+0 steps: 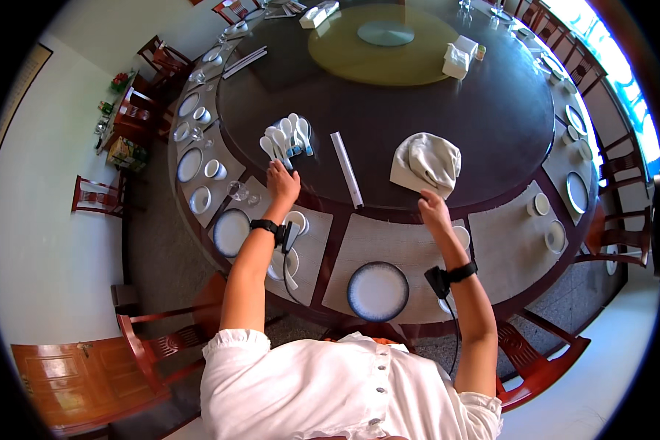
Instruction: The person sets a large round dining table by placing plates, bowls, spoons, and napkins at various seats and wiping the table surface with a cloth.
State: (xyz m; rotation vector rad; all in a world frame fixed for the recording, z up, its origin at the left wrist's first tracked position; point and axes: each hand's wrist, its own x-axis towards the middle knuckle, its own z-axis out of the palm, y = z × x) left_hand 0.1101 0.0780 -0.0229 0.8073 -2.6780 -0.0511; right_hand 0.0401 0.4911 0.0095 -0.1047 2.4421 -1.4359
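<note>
White spoons (286, 133) with blue handle ends lie bunched on a small dish near the front of the dark table. My left hand (283, 185) reaches to the nearest of them. Its fingers are closed at a spoon handle, which runs out of sight behind the fingertips. To the right, a crumpled grey-beige cloth (427, 161) sits heaped on the dark tabletop. At its near edge, my right hand (435, 211) has its fingers bent in, with fingertips on the fabric. A long pale chopstick sleeve (346, 170) lies between my hands.
Before me a blue-rimmed plate (378, 291) rests on a woven placemat (345, 249). Cups, bowls and stemmed glasses (237, 191) stand around the rim. Farther off are a glass turntable (337, 59) and a tissue pack (456, 60). Wooden chairs (172, 341) ring the table.
</note>
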